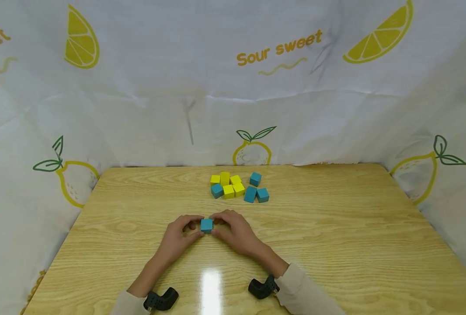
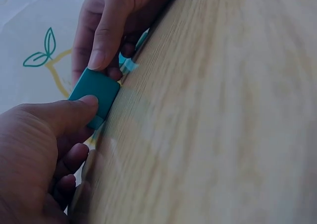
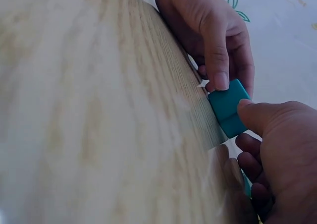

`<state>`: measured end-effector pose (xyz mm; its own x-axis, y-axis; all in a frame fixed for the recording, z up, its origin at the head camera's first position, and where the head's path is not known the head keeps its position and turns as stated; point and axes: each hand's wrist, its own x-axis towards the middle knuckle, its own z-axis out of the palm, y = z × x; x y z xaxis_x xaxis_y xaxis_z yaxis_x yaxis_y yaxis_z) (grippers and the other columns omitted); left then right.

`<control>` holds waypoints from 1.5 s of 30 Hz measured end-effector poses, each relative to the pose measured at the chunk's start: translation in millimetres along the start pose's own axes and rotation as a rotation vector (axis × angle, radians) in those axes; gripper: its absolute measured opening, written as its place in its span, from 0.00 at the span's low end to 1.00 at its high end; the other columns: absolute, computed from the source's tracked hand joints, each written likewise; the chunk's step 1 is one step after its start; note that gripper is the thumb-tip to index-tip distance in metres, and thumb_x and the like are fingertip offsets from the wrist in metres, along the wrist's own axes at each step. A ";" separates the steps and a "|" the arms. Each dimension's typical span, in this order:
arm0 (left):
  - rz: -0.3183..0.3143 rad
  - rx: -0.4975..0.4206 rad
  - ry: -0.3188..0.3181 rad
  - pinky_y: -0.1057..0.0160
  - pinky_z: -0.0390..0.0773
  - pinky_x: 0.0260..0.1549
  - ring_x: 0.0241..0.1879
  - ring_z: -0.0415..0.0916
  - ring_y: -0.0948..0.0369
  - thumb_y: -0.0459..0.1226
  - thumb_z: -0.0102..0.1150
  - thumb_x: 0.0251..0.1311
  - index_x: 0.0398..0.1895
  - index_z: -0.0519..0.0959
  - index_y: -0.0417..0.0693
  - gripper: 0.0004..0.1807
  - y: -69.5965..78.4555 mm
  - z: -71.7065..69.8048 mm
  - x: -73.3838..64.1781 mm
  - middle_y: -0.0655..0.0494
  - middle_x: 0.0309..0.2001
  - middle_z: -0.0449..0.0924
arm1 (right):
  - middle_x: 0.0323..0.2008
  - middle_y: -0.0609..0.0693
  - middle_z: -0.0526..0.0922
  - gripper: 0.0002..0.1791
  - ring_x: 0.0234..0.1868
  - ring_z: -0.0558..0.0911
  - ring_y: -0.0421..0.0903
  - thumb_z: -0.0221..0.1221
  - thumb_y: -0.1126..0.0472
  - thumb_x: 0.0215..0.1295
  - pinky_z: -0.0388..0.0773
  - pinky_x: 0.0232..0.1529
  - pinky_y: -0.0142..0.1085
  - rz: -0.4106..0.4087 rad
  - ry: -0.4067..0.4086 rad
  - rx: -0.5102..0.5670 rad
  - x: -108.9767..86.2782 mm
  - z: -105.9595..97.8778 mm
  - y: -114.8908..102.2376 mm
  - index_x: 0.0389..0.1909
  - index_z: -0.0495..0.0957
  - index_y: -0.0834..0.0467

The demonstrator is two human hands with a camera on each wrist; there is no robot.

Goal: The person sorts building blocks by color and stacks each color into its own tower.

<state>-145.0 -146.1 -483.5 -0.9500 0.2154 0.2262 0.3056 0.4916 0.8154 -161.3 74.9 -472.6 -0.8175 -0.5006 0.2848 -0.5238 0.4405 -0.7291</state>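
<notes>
Between my two hands is a small blue cube (image 1: 206,225), close over the wooden table in the middle. My left hand (image 1: 175,237) pinches its left side with thumb and forefinger, the other fingers curled under. From the opposite side my right hand (image 1: 238,232) holds the same cube with its thumb and fingers. Both wrist views show the teal-blue face of the cube (image 2: 100,87) with a thumb on each side, and the fingers behind it are partly hidden.
Beyond the hands lies a loose cluster of several yellow cubes (image 1: 228,191) and blue cubes (image 1: 262,195). The wooden table (image 1: 335,232) ends at a white lemon-print cloth (image 1: 158,127) at the back and sides. Black wrist devices (image 1: 161,300) sit at both cuffs.
</notes>
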 end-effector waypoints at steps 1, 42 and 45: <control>-0.001 -0.001 0.001 0.62 0.70 0.35 0.34 0.70 0.62 0.37 0.71 0.52 0.51 0.81 0.52 0.21 0.1 -1.2 -1.8 0.63 0.34 0.75 | 0.45 0.45 0.79 0.18 0.47 0.75 0.42 0.60 0.55 0.67 0.71 0.49 0.41 -0.003 -0.005 0.001 -0.5 0.7 -1.2 0.55 0.77 0.54; 0.037 0.027 0.000 0.63 0.69 0.35 0.35 0.69 0.63 0.35 0.72 0.49 0.50 0.80 0.52 0.22 0.6 -4.8 -11.4 0.62 0.35 0.74 | 0.45 0.47 0.78 0.20 0.45 0.76 0.44 0.59 0.52 0.67 0.73 0.47 0.39 0.021 0.002 0.073 -1.7 1.1 -6.8 0.57 0.75 0.55; 0.044 0.018 0.007 0.63 0.69 0.34 0.34 0.69 0.63 0.35 0.72 0.49 0.50 0.80 0.52 0.22 0.8 -4.6 -11.5 0.61 0.35 0.75 | 0.46 0.48 0.78 0.19 0.42 0.76 0.43 0.59 0.55 0.68 0.74 0.42 0.38 0.032 0.051 0.109 2.2 -0.9 -5.2 0.57 0.75 0.56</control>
<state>-134.2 -152.1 -482.9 -0.9358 0.2318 0.2655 0.3485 0.4969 0.7948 -160.6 72.2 -467.6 -0.8459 -0.4476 0.2900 -0.4707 0.3706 -0.8007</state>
